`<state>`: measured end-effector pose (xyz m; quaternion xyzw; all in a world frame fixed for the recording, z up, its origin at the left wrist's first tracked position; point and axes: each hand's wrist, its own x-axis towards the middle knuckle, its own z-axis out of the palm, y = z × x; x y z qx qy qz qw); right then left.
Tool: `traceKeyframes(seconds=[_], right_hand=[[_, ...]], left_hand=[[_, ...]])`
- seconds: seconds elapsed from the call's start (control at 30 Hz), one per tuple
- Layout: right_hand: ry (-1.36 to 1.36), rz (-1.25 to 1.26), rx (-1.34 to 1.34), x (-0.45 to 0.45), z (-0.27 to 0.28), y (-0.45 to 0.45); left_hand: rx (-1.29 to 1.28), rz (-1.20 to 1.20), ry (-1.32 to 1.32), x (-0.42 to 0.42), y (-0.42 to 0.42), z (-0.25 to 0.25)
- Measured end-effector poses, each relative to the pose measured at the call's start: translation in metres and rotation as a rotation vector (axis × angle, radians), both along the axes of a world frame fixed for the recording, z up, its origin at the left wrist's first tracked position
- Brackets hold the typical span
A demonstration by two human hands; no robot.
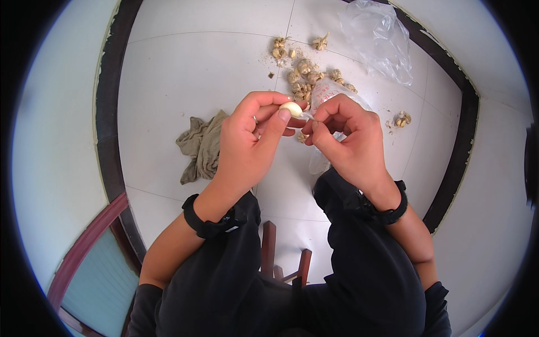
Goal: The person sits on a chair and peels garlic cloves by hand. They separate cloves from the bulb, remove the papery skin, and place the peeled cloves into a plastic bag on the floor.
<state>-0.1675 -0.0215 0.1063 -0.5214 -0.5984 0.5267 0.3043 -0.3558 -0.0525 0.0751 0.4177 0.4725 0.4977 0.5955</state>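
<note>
A pale, peeled-looking garlic clove (pixel 291 109) is pinched between the thumb and fingers of my left hand (pixel 257 130). From its right end a thin whitish strip of garlic skin (pixel 308 116) stretches across to my right hand (pixel 349 135), whose thumb and forefinger grip it. Beyond both hands, several garlic bulbs (pixel 304 66) lie in a loose heap on the tiled floor. A clear plastic bag with red print (pixel 326 90) lies beneath and behind my right hand, partly hidden by it.
A crumpled olive-grey cloth (pixel 206 145) lies left of my left hand. Another clear plastic bag (pixel 377 40) rests at the far right. One broken garlic bulb (pixel 403 119) sits apart on the right. Wooden stool legs (pixel 268 248) show between my knees. Dark baseboards (pixel 110 105) edge the floor.
</note>
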Motion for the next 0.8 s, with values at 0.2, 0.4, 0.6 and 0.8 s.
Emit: traceKeyframes(seconds=[0.2,0.4,0.6,0.8], right_hand=[[-0.077,0.116,-0.079,0.002,-0.001,0.001],[-0.472,0.463,0.088,0.008,-0.010,0.000],[-0.181,0.091,0.071,-0.006,0.004,0.005],[-0.124,0.105,0.075,-0.008,-0.003,0.003]], left_hand=[[-0.079,0.062,-0.039,-0.003,0.003,0.001],[-0.129,0.074,0.000,-0.004,0.005,-0.001],[-0.186,0.061,-0.027,-0.003,0.003,-0.001],[-0.174,0.013,-0.004,-0.002,0.003,0.000]])
